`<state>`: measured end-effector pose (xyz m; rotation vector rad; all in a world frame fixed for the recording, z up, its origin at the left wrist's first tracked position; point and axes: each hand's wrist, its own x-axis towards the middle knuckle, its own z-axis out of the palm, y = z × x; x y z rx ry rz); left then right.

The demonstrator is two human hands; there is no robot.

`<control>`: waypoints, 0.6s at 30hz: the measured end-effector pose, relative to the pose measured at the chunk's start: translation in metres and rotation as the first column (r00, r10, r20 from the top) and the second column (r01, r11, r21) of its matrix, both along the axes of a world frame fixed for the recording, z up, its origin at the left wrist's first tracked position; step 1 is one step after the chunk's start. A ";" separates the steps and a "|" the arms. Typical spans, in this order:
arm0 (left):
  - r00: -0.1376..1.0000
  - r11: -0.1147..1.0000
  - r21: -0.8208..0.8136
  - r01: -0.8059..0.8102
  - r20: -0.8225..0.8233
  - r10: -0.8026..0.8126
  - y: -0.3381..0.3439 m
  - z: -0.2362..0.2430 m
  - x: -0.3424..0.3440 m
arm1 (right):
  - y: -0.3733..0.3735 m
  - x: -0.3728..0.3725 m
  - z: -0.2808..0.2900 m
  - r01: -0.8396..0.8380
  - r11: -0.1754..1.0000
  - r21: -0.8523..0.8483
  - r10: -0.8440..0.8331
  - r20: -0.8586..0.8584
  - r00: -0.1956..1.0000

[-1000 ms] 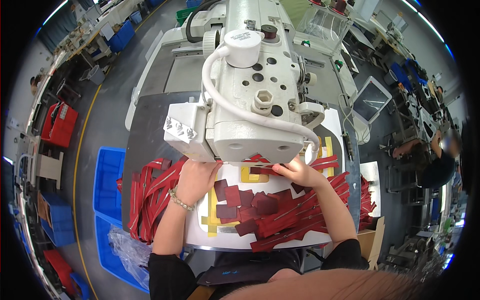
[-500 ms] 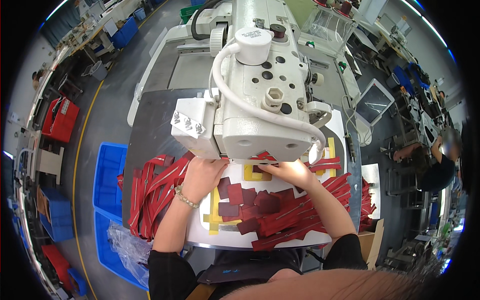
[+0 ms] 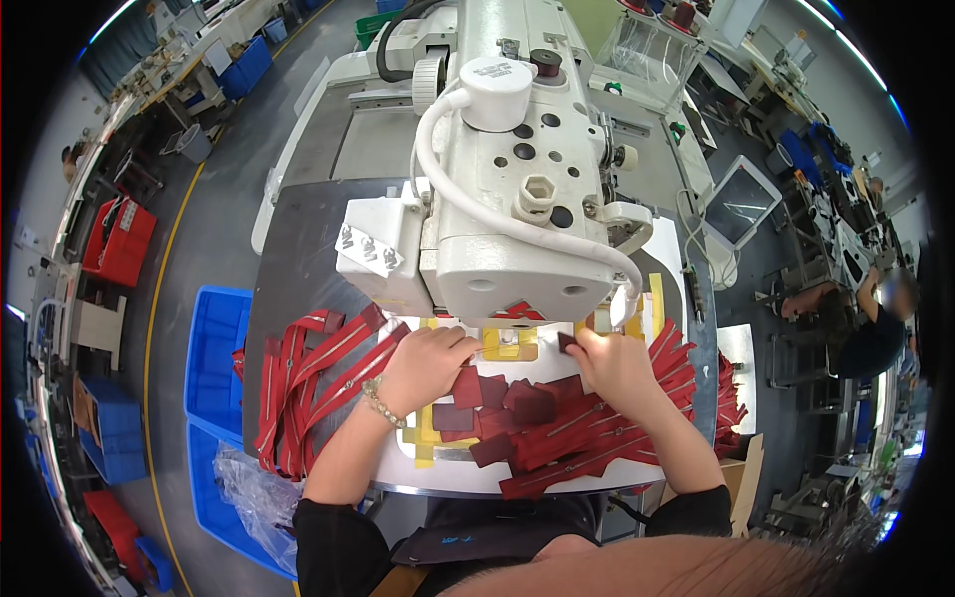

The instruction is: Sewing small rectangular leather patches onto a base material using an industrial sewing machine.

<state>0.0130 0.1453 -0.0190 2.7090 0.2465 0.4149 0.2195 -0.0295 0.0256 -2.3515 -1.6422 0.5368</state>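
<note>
A dark red fabric square (image 3: 566, 342) is pinched between the thumb and fingers of my right hand (image 3: 615, 370), to the right of the yellow-taped opening (image 3: 510, 344) under the sewing machine head (image 3: 527, 264). My left hand (image 3: 430, 368) is at the left of that opening, fingertips drawn together; what they hold, if anything, does not show. Several dark red fabric squares (image 3: 454, 418) lie loose between my hands. Red zippers with metal teeth (image 3: 567, 443) are heaped beside them, under my right forearm. More red zippers (image 3: 298, 383) lie left of my left wrist, one running up to that hand.
Blue bins (image 3: 214, 373) stand left of the machine table, the nearer one holding clear plastic. A tablet-like screen (image 3: 741, 204) stands at the right. A cardboard box (image 3: 741, 488) is by the table's right side. Another person (image 3: 875, 328) sits farther right.
Both hands have drawn back from under the machine head, the left one also shifting right and the right one farther right. A dark square seen at the yellow-taped opening no longer lies there.
</note>
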 end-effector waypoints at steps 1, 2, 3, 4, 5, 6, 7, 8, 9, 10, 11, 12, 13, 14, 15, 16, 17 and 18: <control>1.000 0.998 0.060 0.026 -0.004 -0.026 0.000 -0.001 0.001 | -0.002 -0.003 0.003 0.027 0.999 0.027 -0.033 0.260 0.965; 1.000 0.998 0.062 0.027 -0.003 -0.027 -0.001 0.000 0.001 | -0.005 -0.007 0.005 0.028 0.999 0.029 -0.035 0.262 0.964; 0.999 0.999 0.051 0.005 0.032 -0.006 -0.001 0.001 0.001 | -0.007 -0.011 0.007 -0.061 0.985 0.164 0.005 0.323 0.946; 0.997 0.999 0.039 -0.013 0.070 0.010 -0.001 0.002 0.002 | -0.009 -0.014 0.010 -0.154 0.945 0.288 0.031 0.392 0.920; 0.997 0.999 0.043 -0.014 0.071 0.011 0.000 0.005 0.001 | -0.010 -0.018 0.018 -0.271 0.901 0.340 0.088 0.470 0.878; 0.997 0.999 -0.025 -0.043 0.061 0.045 0.001 0.010 -0.002 | -0.010 -0.025 0.030 -0.274 0.899 0.343 0.088 0.470 0.878; 0.996 0.993 -0.094 -0.068 0.050 0.072 0.003 0.015 -0.003 | -0.011 -0.032 0.042 -0.347 0.851 0.395 0.098 0.528 0.843; 0.996 0.994 -0.092 -0.067 0.053 0.072 0.004 0.018 -0.004 | -0.013 -0.037 0.050 -0.420 0.794 0.439 0.103 0.585 0.805; 0.996 0.979 -0.201 -0.044 0.068 0.058 0.007 0.022 -0.006 | -0.015 -0.038 0.053 -0.482 0.746 0.460 0.107 0.632 0.768; 0.995 0.952 -0.307 -0.015 0.085 0.043 0.009 0.026 -0.006 | -0.017 -0.039 0.060 -0.481 0.746 0.460 0.103 0.634 0.766; 0.995 0.952 -0.307 -0.016 0.085 0.045 0.011 0.031 -0.009 | -0.016 -0.041 0.069 -0.444 0.784 0.434 0.165 0.545 0.822; 0.997 0.905 -0.425 -0.019 0.056 0.047 0.014 0.038 -0.012 | -0.015 -0.042 0.078 -0.411 0.819 0.399 0.218 0.446 0.868; 0.998 0.844 -0.536 -0.030 0.025 0.051 0.016 0.042 -0.017 | -0.012 -0.040 0.088 -0.418 0.816 0.400 0.225 0.446 0.866; 0.998 0.845 -0.533 -0.035 0.027 0.058 0.021 0.043 -0.024 | -0.007 -0.034 0.100 -0.351 0.888 0.298 0.323 0.140 0.936; 0.998 0.814 -0.581 -0.008 0.047 0.044 0.026 0.044 -0.031 | -0.003 -0.030 0.109 -0.317 0.934 0.164 0.345 -0.188 0.919; 0.997 0.785 -0.619 0.021 0.068 0.027 0.029 0.049 -0.035 | -0.002 -0.026 0.117 -0.322 0.931 0.172 0.352 -0.182 0.918; 0.993 0.786 -0.619 0.010 0.096 0.063 0.028 0.056 -0.039 | -0.001 -0.022 0.124 -0.317 0.944 0.090 0.325 -0.415 0.850; 0.993 0.791 -0.612 0.005 0.097 0.069 0.029 0.062 -0.045 | -0.001 -0.023 0.130 -0.331 0.944 0.006 0.263 -0.622 0.737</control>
